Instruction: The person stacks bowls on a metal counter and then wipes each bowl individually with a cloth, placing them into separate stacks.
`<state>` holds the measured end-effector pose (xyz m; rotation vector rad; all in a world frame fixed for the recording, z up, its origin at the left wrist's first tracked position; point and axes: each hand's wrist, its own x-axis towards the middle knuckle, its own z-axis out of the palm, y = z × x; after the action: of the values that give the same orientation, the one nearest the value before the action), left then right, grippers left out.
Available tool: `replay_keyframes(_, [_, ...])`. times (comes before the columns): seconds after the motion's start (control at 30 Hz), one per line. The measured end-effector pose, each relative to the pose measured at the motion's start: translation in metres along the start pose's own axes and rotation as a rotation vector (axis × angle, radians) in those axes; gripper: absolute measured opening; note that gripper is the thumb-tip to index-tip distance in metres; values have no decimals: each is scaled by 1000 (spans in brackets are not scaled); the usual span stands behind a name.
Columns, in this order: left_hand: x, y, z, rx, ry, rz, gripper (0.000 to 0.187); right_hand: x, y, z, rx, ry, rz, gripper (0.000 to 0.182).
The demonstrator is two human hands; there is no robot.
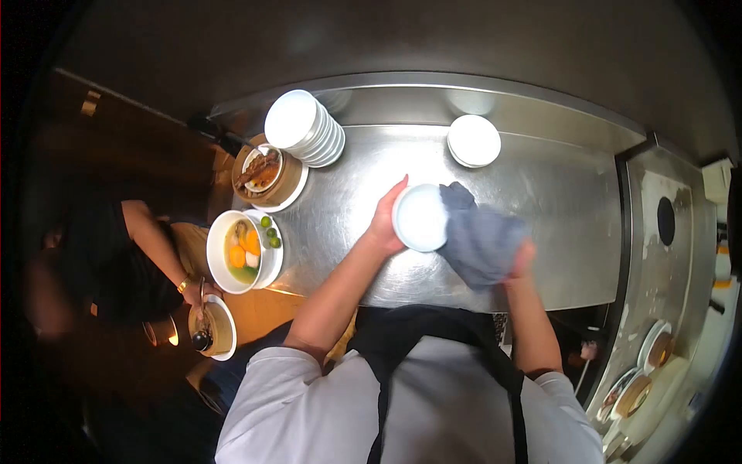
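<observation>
My left hand (pixel 384 219) grips a small white bowl (pixel 418 219) by its left side, above the steel counter (pixel 371 155). A grey-blue cloth (pixel 481 236), blurred by motion, is bunched in my right hand (pixel 523 259) and meets the bowl's right edge. The cloth covers most of the right fingers. Beyond the bowl, toward the back, stands a short stack of white dishes (pixel 474 141). A taller, leaning stack of white dishes (pixel 297 124) is at the back left.
At left are a bamboo steamer (pixel 290 184) with a dish of food and a soup bowl (pixel 218 263) beside green citrus (pixel 270 232). A co-worker's hand (pixel 202 292) is over another bowl (pixel 224 329). Plated food (pixel 657 348) sits on the right counter.
</observation>
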<state>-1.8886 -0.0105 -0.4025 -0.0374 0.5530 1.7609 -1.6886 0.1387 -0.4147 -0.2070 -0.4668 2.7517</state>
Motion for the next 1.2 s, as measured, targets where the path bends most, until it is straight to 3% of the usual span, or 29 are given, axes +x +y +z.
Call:
replay_keyframes(0.07, [-13,5,3,-109,-40,73,63,-1,-52,-9,-124,-134,-218,43])
replay_keyframes(0.13, [-22,3,8,-143,-18,140,69,5,-96,-31,-457,437,-323,50])
replay_keyframes(0.23, [-19,-10,25,-135,-25,226,70,11,-127,-13,-429,691,-703,48])
replay_keyframes(0.27, [-13,-16,28,-134,-25,239,71,12,-130,-6,-374,655,-750,47])
replay_keyframes(0.37, [-2,-35,39,-150,-30,299,71,20,-115,6,-367,618,-805,48])
replay_keyframes(0.43, [4,-46,52,-169,-51,321,71,18,-107,-5,-414,647,-706,47])
replay_keyframes(0.53, [15,-66,67,2,209,421,71,9,-89,-5,-405,635,-528,48])
replay_keyframes(0.6, [21,-77,76,79,291,442,72,10,-69,-9,-416,593,-519,47])
replay_keyframes(0.67, [23,-89,76,145,310,454,74,11,-57,-6,-355,458,-483,42])
replay_keyframes(0.7, [25,-95,76,280,258,446,71,12,-54,-7,-627,329,-468,39])
replay_keyframes(0.77, [28,-112,76,260,258,427,55,17,-47,-15,-1134,25,-449,34])
replay_keyframes(0.8, [33,-118,78,254,213,474,44,28,-59,-6,-1471,-317,-568,34])
replay_keyframes(0.83, [33,-118,87,400,308,469,39,37,-63,-6,-1728,-551,-602,28])
replay_keyframes(0.97, [31,-119,98,1090,466,588,45,35,-52,-10,-1642,-460,-623,24])
replay_keyframes(1.03, [23,-119,125,1332,551,639,48,20,-44,-16,-1327,-395,-158,32])
replay_keyframes(1.1, [20,-115,120,1382,543,610,49,11,-41,-37,-1030,-275,127,39])
replay_keyframes(1.17, [18,-105,103,967,516,595,47,7,-61,-73,-487,-315,442,50])
replay_keyframes(1.2, [22,-100,83,735,482,784,47,-1,-73,-67,-137,-281,440,50])
